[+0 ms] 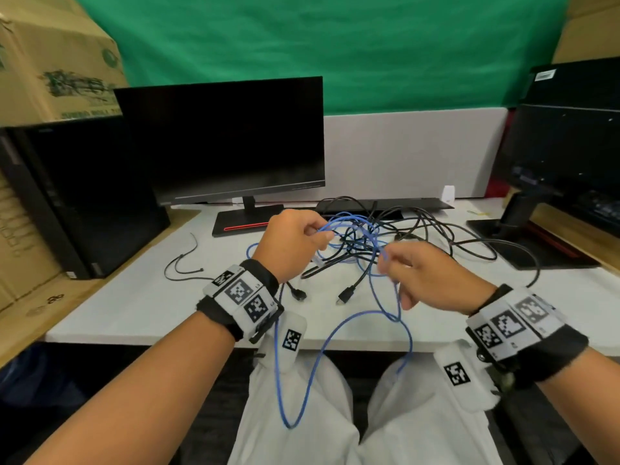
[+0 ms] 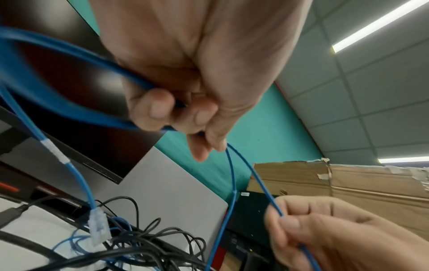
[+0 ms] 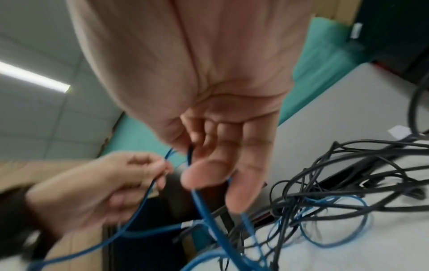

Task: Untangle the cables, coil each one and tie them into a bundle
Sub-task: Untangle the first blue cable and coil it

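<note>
A blue network cable runs out of a tangle of black cables on the white table. Its long loops hang over the front edge onto my lap. My left hand is raised above the tangle, fingers curled round several blue strands. My right hand, just right of it, pinches one blue strand between thumb and fingers. A short stretch of blue cable spans the two hands. The cable's clear plug dangles over the tangle. Two black plugs lie near the front.
A dark monitor stands behind the tangle, with a PC tower and cardboard box to its left. A second monitor stand is at the right. A thin black tie lies on the table at the left.
</note>
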A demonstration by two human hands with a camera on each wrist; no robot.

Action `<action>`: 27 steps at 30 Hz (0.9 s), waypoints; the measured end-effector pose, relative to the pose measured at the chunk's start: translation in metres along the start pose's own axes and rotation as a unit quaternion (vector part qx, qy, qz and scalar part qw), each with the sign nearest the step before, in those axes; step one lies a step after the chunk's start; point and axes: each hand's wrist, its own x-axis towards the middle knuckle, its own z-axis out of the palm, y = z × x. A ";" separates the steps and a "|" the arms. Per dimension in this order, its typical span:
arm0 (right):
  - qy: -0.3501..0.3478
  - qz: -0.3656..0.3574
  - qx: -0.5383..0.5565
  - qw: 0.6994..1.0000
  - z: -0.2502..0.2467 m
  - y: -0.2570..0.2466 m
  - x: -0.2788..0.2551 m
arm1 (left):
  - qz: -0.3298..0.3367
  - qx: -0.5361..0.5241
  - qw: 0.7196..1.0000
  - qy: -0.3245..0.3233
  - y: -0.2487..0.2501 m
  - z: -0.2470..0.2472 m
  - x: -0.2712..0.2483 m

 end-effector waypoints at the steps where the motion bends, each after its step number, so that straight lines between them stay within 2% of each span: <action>1: 0.047 0.020 0.044 0.998 -0.008 0.001 0.002 | -0.005 0.001 1.000 0.002 -0.004 -0.004 0.001; 4: 0.194 0.053 0.151 0.968 -0.032 0.005 0.008 | -0.051 -0.016 0.998 -0.015 -0.021 -0.013 -0.002; 6: 0.218 0.054 0.161 0.961 -0.038 0.008 0.007 | -0.089 -0.040 0.995 -0.038 -0.029 -0.015 -0.006; 8: 0.208 0.053 0.154 0.964 -0.034 0.007 0.006 | -0.093 -0.032 0.993 -0.062 -0.028 -0.011 -0.011; 10: 0.192 0.049 0.173 0.965 -0.027 0.002 0.005 | -0.067 -0.041 0.992 -0.098 -0.021 -0.007 -0.016; 14: 0.182 0.029 0.247 0.951 -0.025 -0.013 0.004 | -0.041 -0.108 0.968 -0.223 -0.002 0.004 -0.025; 16: 0.172 0.017 0.286 0.942 -0.026 -0.018 0.002 | -0.023 -0.072 0.965 -0.250 -0.003 0.011 -0.027; 18: 0.155 0.010 0.325 0.933 -0.027 -0.022 -0.001 | -0.032 -0.033 0.964 -0.262 -0.005 0.016 -0.028; 22: 0.096 -0.021 0.408 0.908 -0.026 -0.025 -0.004 | -0.020 0.039 0.947 -0.318 -0.011 0.028 -0.031; 25: 0.039 -0.049 0.459 0.886 -0.027 -0.026 -0.005 | -0.010 0.132 0.942 -0.307 -0.016 0.042 -0.033; 27: -0.005 -0.063 0.485 0.872 -0.029 -0.026 -0.007 | -0.024 0.114 0.961 -0.252 -0.020 0.047 -0.032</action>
